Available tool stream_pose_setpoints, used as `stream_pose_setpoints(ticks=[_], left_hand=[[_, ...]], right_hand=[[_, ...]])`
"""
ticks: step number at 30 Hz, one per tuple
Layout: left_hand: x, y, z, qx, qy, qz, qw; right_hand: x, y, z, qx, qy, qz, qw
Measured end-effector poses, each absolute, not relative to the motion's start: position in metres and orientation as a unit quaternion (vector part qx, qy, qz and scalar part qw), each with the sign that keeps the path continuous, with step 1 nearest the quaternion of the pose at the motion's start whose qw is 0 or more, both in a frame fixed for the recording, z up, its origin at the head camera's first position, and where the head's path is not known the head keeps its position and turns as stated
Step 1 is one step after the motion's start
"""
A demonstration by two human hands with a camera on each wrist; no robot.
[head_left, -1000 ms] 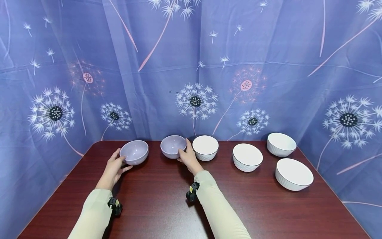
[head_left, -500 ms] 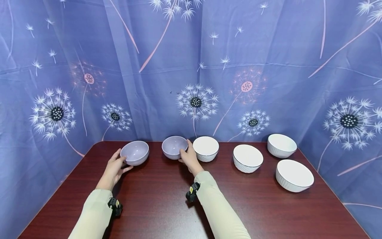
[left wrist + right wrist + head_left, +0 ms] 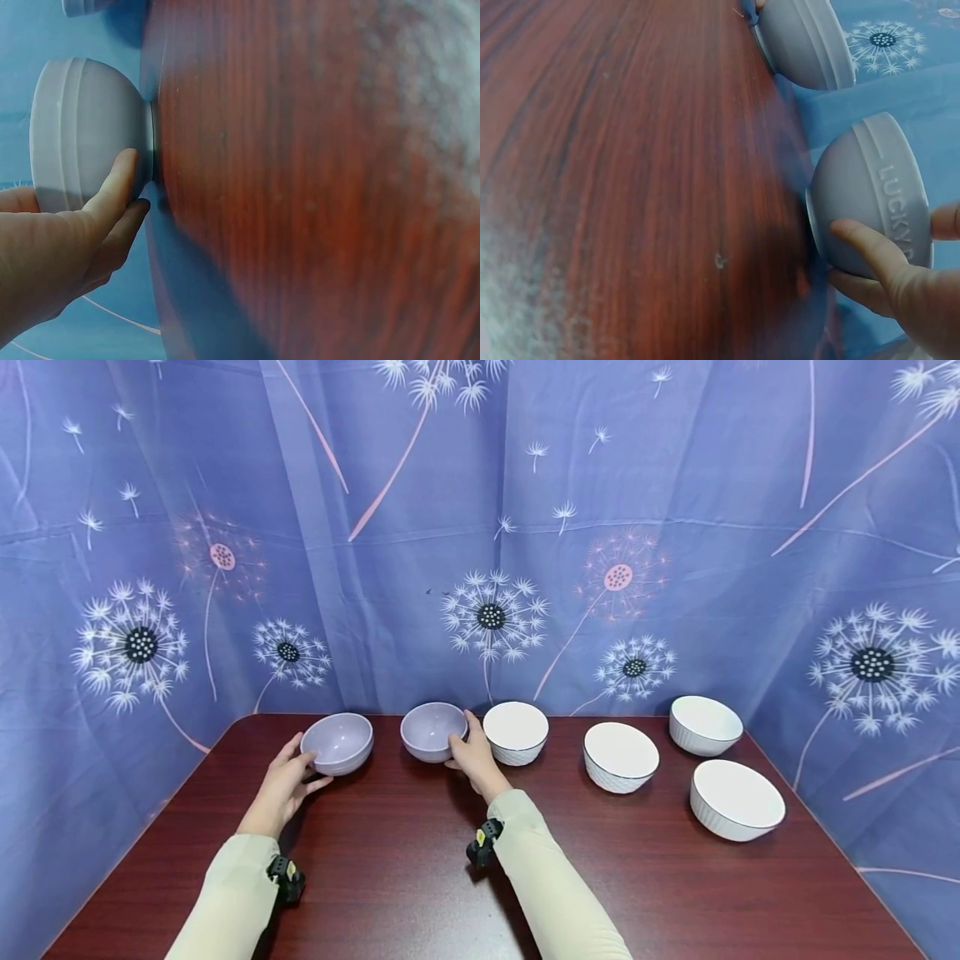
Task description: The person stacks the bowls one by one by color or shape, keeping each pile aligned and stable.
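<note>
Two lavender bowls are at the far edge of the table. In the head view my left hand (image 3: pixel 283 781) grips the left bowl (image 3: pixel 341 742) by its near left side. The left wrist view shows the fingertips on the outer wall of this bowl (image 3: pixel 97 127), close to its foot. My right hand (image 3: pixel 474 758) holds the second bowl (image 3: pixel 429 731) by its right side, with a finger at the rim. Raised letters reading "LUCKY" stand on the wall of this bowl (image 3: pixel 855 180) in the right wrist view. A gap of table separates the two bowls.
A white bowl (image 3: pixel 516 739) with a woven texture stands right beside my right hand. Farther right are another textured white bowl (image 3: pixel 621 768) and two ribbed white bowls, one behind (image 3: pixel 697 739) and one nearer (image 3: pixel 723 818). Behind the red-brown table (image 3: pixel 390 877) hangs a blue dandelion curtain (image 3: pixel 420 635).
The bowl in my right hand has shifted slightly left, away from the white bowl beside it. My left hand keeps its hold, nearly still.
</note>
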State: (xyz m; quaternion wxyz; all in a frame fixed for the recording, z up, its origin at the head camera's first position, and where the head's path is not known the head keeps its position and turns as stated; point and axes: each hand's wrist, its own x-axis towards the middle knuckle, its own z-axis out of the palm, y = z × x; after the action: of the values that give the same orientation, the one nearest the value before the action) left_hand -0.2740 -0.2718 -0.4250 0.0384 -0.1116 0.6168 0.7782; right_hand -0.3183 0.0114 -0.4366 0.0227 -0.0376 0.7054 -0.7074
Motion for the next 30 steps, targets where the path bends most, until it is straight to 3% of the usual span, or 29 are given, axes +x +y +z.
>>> stream_pose_setpoints(ticks=[30], left_hand=[[-0.274, -0.274, -0.424, -0.117, 0.594, 0.793, 0.061]], right_hand=[[-0.299, 0.017, -0.424, -0.085, 0.67, -0.732, 0.09]])
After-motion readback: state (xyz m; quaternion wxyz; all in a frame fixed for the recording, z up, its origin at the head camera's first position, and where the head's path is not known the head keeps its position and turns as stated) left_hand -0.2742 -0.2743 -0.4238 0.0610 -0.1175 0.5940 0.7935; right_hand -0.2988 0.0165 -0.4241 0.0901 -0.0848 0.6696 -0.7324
